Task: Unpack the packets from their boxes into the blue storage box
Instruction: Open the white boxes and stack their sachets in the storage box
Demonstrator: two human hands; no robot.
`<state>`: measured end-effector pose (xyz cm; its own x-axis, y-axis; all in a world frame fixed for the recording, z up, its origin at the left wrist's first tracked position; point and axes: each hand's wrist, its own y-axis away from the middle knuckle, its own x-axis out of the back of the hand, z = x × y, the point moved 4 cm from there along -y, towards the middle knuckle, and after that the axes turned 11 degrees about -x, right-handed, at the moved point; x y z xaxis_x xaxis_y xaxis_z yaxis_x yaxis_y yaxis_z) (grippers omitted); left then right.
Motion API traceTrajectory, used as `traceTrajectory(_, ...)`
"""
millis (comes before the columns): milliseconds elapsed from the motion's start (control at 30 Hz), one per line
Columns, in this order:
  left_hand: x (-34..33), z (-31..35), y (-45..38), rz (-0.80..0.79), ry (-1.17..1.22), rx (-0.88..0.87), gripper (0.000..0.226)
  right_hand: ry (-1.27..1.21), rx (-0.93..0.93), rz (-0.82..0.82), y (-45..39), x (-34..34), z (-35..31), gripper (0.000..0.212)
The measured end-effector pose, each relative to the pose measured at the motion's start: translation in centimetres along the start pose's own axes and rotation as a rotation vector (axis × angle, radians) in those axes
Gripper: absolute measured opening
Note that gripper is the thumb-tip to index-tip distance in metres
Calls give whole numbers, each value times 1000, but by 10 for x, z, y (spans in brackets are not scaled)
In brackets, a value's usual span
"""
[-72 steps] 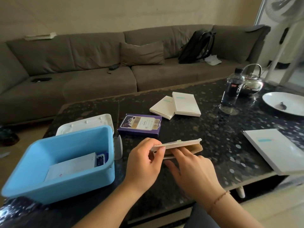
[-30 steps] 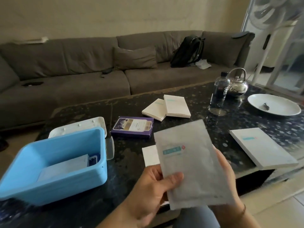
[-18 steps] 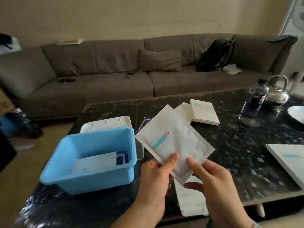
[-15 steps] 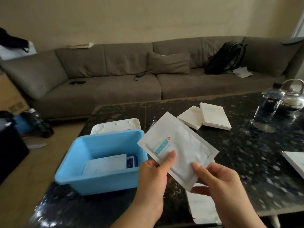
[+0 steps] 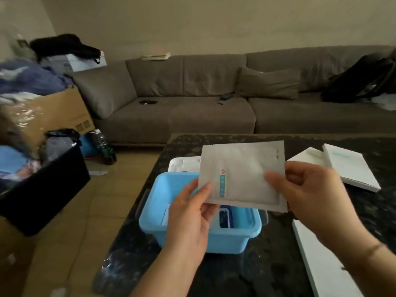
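Nearest the camera, the left hand (image 5: 194,213) and the right hand (image 5: 310,196) hold one packet (image 5: 242,174) between them, each clamped on an opposite side. The left thumb (image 5: 206,190) presses the lower left corner; the right thumb (image 5: 276,179) presses the face near the right edge. The packet is held above the box (image 5: 154,202), tilted, with its long side roughly level and its printed strip running vertically.

Recommended procedure for this step:
1. Lower the packet until its bottom edge passes below the rim of the box. The box already holds flat items, including a dark-edged packet (image 5: 224,218) and a pale one under the left hand, so the free depth appears limited.
2. Turn the packet flat, or align it with the items already inside, so that it stacks and does not stand on edge.
3. Release one hand first and guide with the other. The packet looks thin and flexible and is likely to bend or slide if dropped from height.

Behind the box, a white lid (image 5: 184,165) lies on the dark surface (image 5: 278,264). To the right, a flattened white carton (image 5: 317,256) lies at the near edge. Farther right, two white cartons (image 5: 351,168) lie together, probably not yet unpacked. Beyond the surface stands a sofa (image 5: 210,116).
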<state>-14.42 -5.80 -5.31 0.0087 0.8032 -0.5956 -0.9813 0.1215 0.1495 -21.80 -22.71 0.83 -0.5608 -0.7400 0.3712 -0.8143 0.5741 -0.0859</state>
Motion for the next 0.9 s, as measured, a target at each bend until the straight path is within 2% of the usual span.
traceTrajectory(67, 12, 21, -12, -22, -205, -217, 46, 58, 13, -54, -9, -8, -7, 17)
traceTrajectory(167, 18, 55, -28, -171, -644, -620, 49, 171, -63, -172, -28, -33, -1, 17)
traceTrajectory(233, 20, 65, -48, -307, -902, -740, 41, 229, -188, -277, -40, -58, 11, 13)
traceTrajectory(367, 23, 53, -82, -480, -1467, -598, 22, 212, -413, -429, -52, -103, 31, 17)
traceTrajectory(500, 30, 31, -88, -648, -1824, -398, 23, 233, -461, -449, -58, -132, 47, 19)
traceTrajectory(567, 34, 23, -88, -713, -1895, -296, 26, 282, -460, -454, -58, -142, 55, 26)
traceTrajectory(767, 38, 16, -88, -776, -1927, -187, 21, 601, -347, -507, -59, -156, 62, 53)
traceTrajectory(900, 40, 12, -92, -781, -1946, -140, 23, 865, -243, -568, -59, -152, 54, 47)
